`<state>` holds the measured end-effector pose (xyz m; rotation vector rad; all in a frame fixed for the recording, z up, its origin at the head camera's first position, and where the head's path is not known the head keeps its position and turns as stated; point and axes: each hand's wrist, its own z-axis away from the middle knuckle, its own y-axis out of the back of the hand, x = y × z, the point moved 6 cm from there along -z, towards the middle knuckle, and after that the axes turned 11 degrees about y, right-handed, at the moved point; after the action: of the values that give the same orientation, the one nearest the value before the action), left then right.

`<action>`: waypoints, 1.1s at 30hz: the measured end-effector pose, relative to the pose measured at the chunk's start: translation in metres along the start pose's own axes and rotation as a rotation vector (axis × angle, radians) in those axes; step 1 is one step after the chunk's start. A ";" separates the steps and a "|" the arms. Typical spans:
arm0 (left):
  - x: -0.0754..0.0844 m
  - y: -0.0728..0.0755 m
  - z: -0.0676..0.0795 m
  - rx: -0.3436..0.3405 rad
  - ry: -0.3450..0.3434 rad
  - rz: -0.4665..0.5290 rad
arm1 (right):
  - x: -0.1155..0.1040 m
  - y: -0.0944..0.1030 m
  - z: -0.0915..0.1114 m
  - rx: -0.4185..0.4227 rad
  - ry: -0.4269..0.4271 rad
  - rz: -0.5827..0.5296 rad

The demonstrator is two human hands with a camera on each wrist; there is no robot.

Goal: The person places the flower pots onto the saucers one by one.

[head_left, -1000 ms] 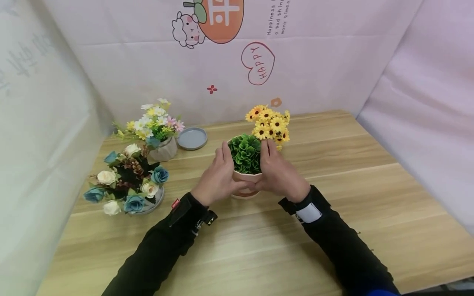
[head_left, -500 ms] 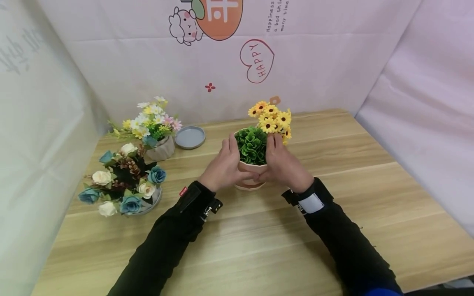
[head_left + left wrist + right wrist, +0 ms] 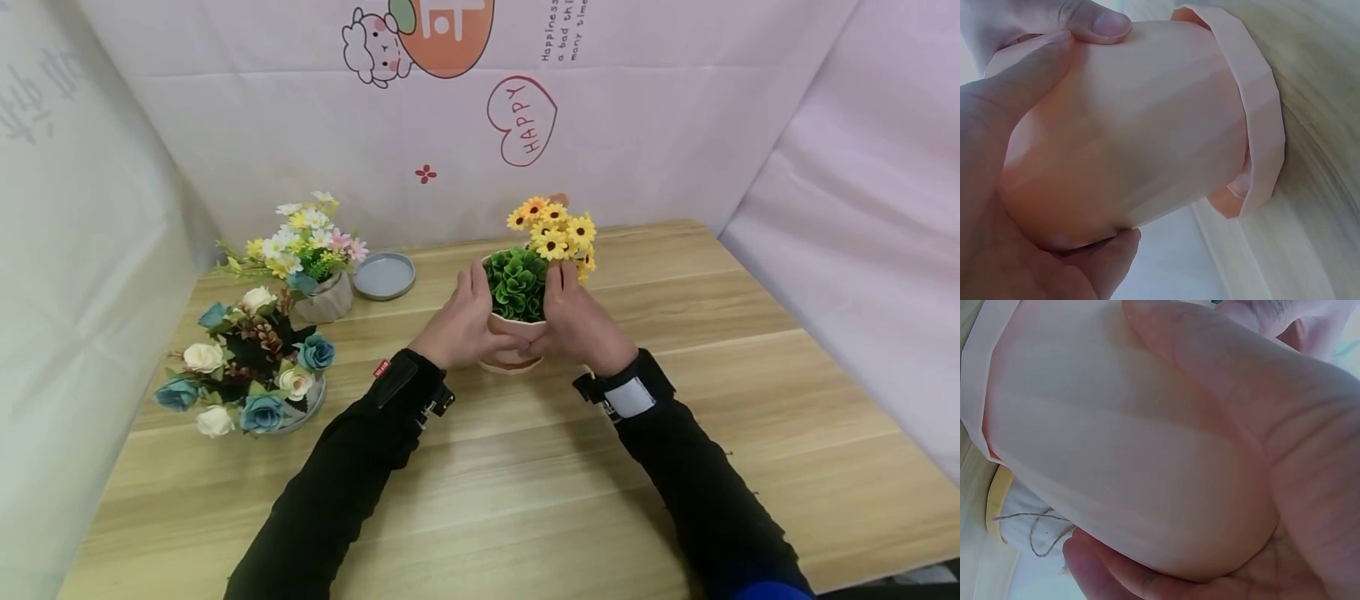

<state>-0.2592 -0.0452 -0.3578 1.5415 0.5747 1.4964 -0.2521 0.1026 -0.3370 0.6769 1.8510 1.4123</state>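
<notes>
A pale pink flowerpot (image 3: 1129, 131) with a leafy green plant (image 3: 517, 283) in it is held between both hands. Its base sits in a faceted pink saucer (image 3: 1266, 119), close over the wooden table. My left hand (image 3: 463, 323) grips the pot's left side, fingers round the far side and thumb across the front. On the right side my right hand (image 3: 587, 327) grips it the same way, and the thumbs come together at the front. Yellow sunflowers (image 3: 557, 232) stand just behind the right hand; their twine-tied pot (image 3: 1035, 515) shows partly in the right wrist view.
At the left of the wooden table (image 3: 510, 500) stands a pot of blue and cream roses (image 3: 258, 362). Behind it are white, yellow and pink flowers in a grey pot (image 3: 326, 298). Beside that pot lies a grey saucer (image 3: 384, 275). Printed cloth hangs behind and at the sides.
Both hands have moved the pink flowerpot and its saucer back and a little to the right, toward the sunflowers. The grip looks the same. The head view has shifted slightly.
</notes>
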 end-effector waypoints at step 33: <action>0.001 0.005 -0.063 -0.054 0.020 0.068 | 0.048 0.000 -0.034 -0.152 -0.194 -0.042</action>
<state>-0.3208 -0.0302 -0.3608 1.5200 0.4934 1.5676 -0.3088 0.1188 -0.3416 0.6698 1.5820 1.3927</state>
